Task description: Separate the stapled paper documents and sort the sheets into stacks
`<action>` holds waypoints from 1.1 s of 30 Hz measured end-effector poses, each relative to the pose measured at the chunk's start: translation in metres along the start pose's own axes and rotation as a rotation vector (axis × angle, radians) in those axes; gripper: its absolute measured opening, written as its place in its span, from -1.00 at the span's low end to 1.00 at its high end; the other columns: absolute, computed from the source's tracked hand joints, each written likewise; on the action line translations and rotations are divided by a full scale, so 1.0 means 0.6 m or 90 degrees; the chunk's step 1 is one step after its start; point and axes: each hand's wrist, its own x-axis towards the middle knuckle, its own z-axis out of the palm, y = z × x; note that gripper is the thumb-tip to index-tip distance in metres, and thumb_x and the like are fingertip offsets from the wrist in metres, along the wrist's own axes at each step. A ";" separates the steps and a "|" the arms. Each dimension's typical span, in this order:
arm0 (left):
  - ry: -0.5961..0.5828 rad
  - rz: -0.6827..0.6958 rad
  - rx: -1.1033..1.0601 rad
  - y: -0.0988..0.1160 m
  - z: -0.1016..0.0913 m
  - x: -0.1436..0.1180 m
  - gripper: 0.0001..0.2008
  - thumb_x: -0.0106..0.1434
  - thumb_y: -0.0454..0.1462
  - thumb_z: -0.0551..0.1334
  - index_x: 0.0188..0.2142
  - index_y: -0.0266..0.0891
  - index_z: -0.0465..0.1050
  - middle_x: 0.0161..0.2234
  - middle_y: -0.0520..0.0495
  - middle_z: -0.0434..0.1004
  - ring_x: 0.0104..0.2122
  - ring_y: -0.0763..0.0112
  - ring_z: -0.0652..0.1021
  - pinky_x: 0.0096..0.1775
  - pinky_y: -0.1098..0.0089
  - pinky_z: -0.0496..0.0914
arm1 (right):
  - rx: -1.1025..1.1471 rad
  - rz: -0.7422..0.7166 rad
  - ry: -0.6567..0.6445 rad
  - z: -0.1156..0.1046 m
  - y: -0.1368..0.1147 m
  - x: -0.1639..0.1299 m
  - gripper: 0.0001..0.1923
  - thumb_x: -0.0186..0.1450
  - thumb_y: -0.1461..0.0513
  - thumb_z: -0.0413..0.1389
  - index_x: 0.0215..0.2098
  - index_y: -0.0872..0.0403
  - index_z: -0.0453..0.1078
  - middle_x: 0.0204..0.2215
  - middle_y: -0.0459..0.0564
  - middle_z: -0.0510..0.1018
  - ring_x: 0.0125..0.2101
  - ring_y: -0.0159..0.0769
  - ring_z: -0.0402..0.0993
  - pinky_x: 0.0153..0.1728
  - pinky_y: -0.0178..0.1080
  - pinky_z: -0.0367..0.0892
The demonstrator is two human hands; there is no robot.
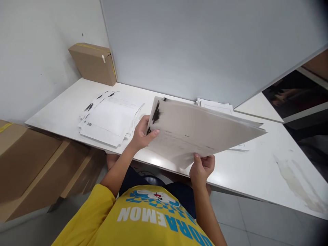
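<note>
A small stack of paper sheets (pixel 184 126), printed with faint text and smeared black along its left side, is held tilted above the table. My left hand (pixel 144 134) grips its left edge, thumb on top and fingers underneath. At the lower edge, my right hand (pixel 203 167) pinches the sheets between thumb and fingers. To the left on the table lies a fanned pile of papers (pixel 110 118) with black marks along its curved edge. Another paper pile (pixel 216 106) sits behind the held sheets and is partly hidden by them.
The white table (pixel 251 167) has a worn patch at its right end. A cardboard box (pixel 93 63) stands in the back left corner against the wall panels. Larger cardboard boxes (pixel 28 164) are at the lower left, beside the table. Dark shelving is at the far right.
</note>
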 end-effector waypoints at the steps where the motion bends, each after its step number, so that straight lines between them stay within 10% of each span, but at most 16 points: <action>1: -0.007 -0.004 -0.007 -0.001 0.001 -0.002 -0.61 0.26 0.09 0.25 -0.12 -0.10 0.36 -0.23 -0.09 0.42 -0.18 0.25 0.50 -0.12 0.26 0.45 | -0.006 0.002 -0.007 -0.003 0.001 -0.001 -0.66 0.11 0.06 0.31 -0.26 0.00 0.33 -0.33 -0.08 0.49 -0.26 -0.29 0.43 -0.09 -0.17 0.37; 12: -0.068 -0.024 -0.003 0.008 0.050 -0.027 -0.63 0.34 0.06 0.15 -0.22 -0.19 0.39 -0.37 -0.04 0.43 -0.35 0.34 0.47 -0.26 0.31 0.40 | -0.062 0.076 0.003 -0.049 -0.002 -0.012 -0.59 0.04 0.02 0.34 -0.24 0.03 0.41 -0.32 -0.03 0.56 -0.12 -0.14 0.50 0.11 0.01 0.30; 19: -0.234 -0.071 0.019 0.058 0.163 0.006 -0.77 0.36 -0.07 0.17 -0.28 -0.18 0.36 -0.39 0.01 0.45 -0.38 0.38 0.46 -0.28 0.36 0.37 | -0.136 0.207 -0.071 -0.209 -0.035 -0.018 -0.51 -0.03 0.08 0.40 -0.14 0.03 0.51 -0.15 0.10 0.62 0.04 0.01 0.49 0.17 0.12 0.30; 27: -0.568 -0.295 0.078 -0.047 0.234 -0.030 -0.54 0.26 -0.18 0.25 0.15 -0.18 0.34 0.12 -0.26 0.49 0.04 0.07 0.55 -0.04 0.18 0.45 | -0.150 0.270 0.103 -0.302 -0.014 -0.087 -0.55 0.08 0.09 0.36 -0.05 -0.09 0.51 -0.11 -0.06 0.63 0.00 -0.07 0.55 0.17 0.04 0.41; 33: -0.455 -0.332 0.179 -0.075 0.211 -0.078 -0.58 0.30 -0.21 0.19 0.15 -0.14 0.39 0.02 -0.22 0.55 -0.12 0.08 0.60 -0.11 0.15 0.47 | -0.067 0.361 0.178 -0.280 -0.008 -0.069 -0.39 0.02 0.10 0.39 0.03 0.05 0.49 -0.05 0.05 0.64 0.03 -0.03 0.55 0.24 0.07 0.32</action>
